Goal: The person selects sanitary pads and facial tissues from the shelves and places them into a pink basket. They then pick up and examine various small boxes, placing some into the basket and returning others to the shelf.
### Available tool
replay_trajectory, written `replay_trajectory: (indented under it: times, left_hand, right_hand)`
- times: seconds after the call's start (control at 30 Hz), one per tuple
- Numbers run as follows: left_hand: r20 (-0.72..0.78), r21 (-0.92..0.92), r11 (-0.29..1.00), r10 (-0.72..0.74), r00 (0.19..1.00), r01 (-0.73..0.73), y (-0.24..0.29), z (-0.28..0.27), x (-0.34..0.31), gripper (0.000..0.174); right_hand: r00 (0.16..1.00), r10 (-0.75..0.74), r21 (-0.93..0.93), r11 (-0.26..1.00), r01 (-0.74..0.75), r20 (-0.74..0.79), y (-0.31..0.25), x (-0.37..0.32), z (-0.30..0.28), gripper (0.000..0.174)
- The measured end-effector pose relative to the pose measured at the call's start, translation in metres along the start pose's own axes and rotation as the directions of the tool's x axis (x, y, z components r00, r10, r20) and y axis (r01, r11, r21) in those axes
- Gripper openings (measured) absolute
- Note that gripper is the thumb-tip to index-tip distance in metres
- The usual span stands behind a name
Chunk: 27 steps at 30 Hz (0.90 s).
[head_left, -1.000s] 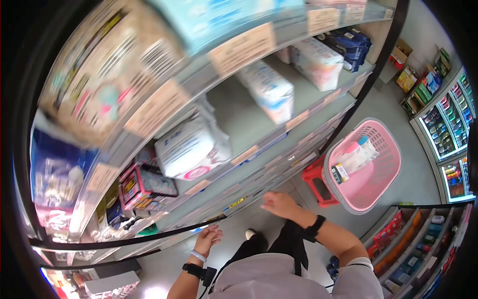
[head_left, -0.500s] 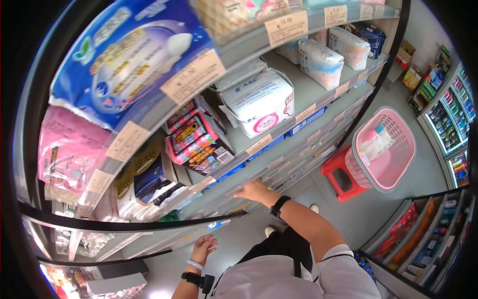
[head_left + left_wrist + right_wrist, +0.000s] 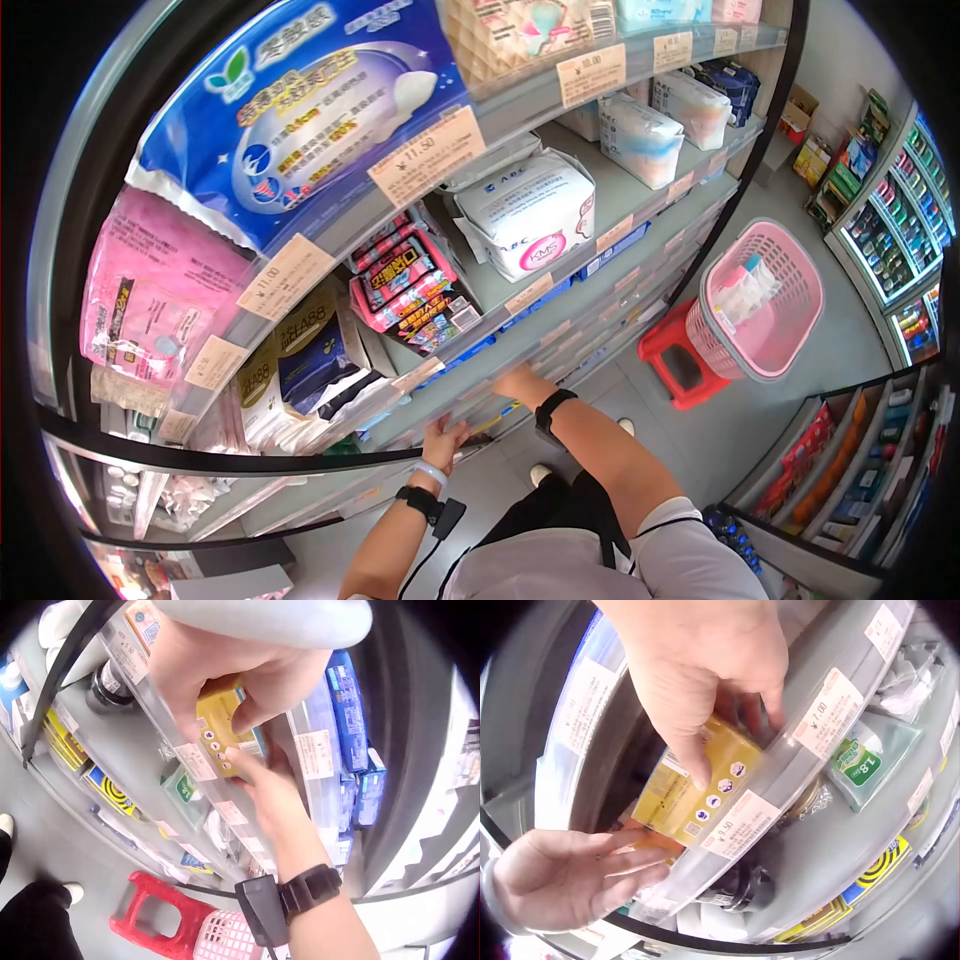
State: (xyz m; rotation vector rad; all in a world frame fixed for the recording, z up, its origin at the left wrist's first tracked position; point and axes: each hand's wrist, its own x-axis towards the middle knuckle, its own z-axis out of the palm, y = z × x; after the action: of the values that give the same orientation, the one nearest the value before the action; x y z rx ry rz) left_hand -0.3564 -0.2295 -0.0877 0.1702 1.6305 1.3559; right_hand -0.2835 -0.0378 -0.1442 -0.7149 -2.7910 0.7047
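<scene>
A yellow box [image 3: 705, 780] with a row of small round pictures stands on a lower shelf behind a clear price-tag edge. In the right wrist view my right hand [image 3: 705, 682] grips it from above, thumb on its printed face and fingers behind. My left hand [image 3: 570, 877] is at the box's other end, its fingers extended close to the box and an orange pack [image 3: 656, 838]. From the left wrist, the yellow box [image 3: 219, 724] shows between both hands. In the head view my left hand [image 3: 443, 438] and right hand [image 3: 525, 384] reach under the upper shelves, which hide the box.
Sanitary pad packs [image 3: 530, 215] and a pink-black bundle [image 3: 415, 290] fill the shelf above. Lower down lie a green-labelled pouch [image 3: 870, 761] and a dark jar [image 3: 742, 885]. A pink basket [image 3: 700, 335] sits on a red stool [image 3: 655, 350] to the right.
My right hand has moved from in front of my body up to the lower shelf and in at the box. My left hand has risen to join it. The head view has shifted left along the shelves.
</scene>
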Motion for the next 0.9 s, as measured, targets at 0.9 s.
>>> replay_trajectory:
  times: [0.9]
  left_hand:
    - [0.205, 0.057, 0.973, -0.231, 0.951, 0.224, -0.014, -0.012, -0.028, 0.065]
  right_hand:
    - [0.891, -0.134, 0.751, 0.600, -0.276, 0.434, -0.002, -0.073, -0.041, 0.051]
